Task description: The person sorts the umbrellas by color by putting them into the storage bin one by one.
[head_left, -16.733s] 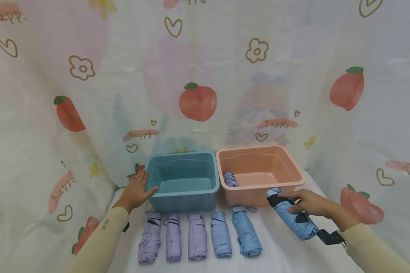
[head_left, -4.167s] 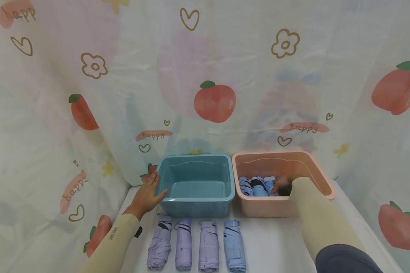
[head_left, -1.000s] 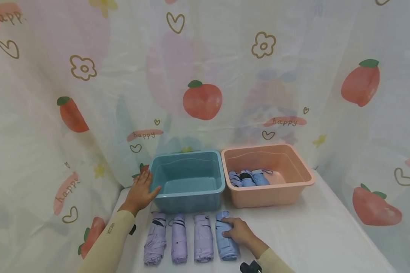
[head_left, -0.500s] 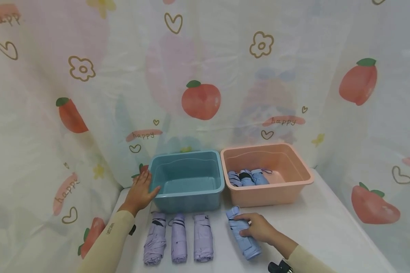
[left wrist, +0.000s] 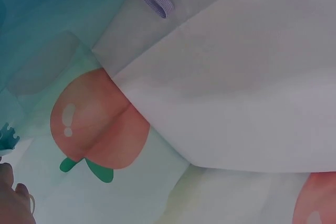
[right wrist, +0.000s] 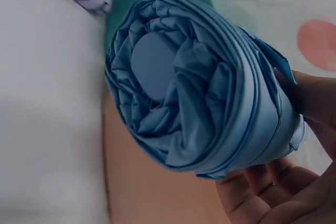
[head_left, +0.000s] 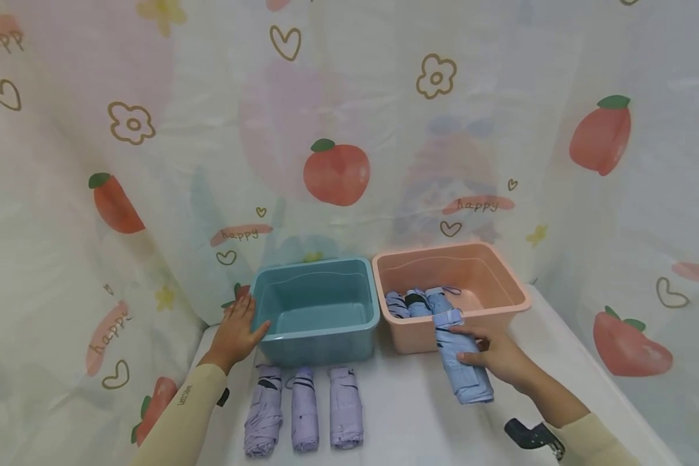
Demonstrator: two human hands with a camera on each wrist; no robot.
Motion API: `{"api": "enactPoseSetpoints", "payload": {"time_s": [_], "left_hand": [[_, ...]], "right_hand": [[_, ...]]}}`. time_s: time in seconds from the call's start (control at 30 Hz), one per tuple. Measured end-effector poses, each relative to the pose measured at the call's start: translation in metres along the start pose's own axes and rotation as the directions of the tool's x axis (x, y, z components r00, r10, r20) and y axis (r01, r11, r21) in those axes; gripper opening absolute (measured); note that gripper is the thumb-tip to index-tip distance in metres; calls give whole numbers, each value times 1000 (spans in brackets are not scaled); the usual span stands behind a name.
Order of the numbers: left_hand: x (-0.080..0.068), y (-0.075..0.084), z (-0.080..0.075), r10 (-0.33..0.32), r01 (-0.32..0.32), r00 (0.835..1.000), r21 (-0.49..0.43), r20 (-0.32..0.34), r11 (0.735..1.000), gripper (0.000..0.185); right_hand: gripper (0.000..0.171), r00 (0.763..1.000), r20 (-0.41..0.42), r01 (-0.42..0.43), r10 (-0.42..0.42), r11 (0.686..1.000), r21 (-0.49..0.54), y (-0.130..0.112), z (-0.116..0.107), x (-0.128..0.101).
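Observation:
My right hand (head_left: 498, 355) grips a folded light-blue umbrella (head_left: 461, 362) and holds it raised in front of the peach bin (head_left: 460, 330). Its top end overlaps the bin's front rim. In the right wrist view, fingers and thumb curl round the rolled blue umbrella (right wrist: 178, 87). Inside the peach bin lie three folded umbrellas (head_left: 418, 303) side by side, in blue and bluish-purple tones. My left hand (head_left: 235, 333) rests with straight fingers at the left rim of the teal bin (head_left: 320, 349), thumb over its front corner.
Three folded lilac umbrellas (head_left: 305, 409) lie in a row on the white table (head_left: 408, 427) before the teal bin. Both bins stand side by side against a fruit-printed curtain (head_left: 338, 97). In the left wrist view, a lilac strap loop (left wrist: 157, 2) hangs at the top.
Two more umbrellas have gone into the peach bin since the first frame. My right hand has lifted the last blue umbrella off the row, rightward and up. My left hand stays at the teal bin.

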State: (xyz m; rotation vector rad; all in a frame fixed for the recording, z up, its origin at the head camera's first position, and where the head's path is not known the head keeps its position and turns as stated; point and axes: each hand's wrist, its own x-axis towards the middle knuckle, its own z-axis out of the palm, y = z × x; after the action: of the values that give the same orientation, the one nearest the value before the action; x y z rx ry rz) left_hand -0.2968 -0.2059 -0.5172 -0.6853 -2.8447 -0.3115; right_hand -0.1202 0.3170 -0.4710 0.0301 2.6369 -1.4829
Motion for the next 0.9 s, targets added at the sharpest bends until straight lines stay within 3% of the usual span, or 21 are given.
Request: {"api": "enactPoseSetpoints", "payload": {"time_s": [0.23,0.57,0.9], "left_hand": [[0,1,2,-1,1,1000,1,22,1000,80],[0,-2,-1,-14,14,1000,8,16,1000,79],[-1,0,1,-2,2,1000,-11,-16,1000,78]], "right_hand": [[56,996,-78,34,-36,999,-20,-6,-46,10],[59,994,-103,-29,19,995,-100,4,-108,68],[57,995,-95,-42,21,972,-230,10,-129,124]]}}
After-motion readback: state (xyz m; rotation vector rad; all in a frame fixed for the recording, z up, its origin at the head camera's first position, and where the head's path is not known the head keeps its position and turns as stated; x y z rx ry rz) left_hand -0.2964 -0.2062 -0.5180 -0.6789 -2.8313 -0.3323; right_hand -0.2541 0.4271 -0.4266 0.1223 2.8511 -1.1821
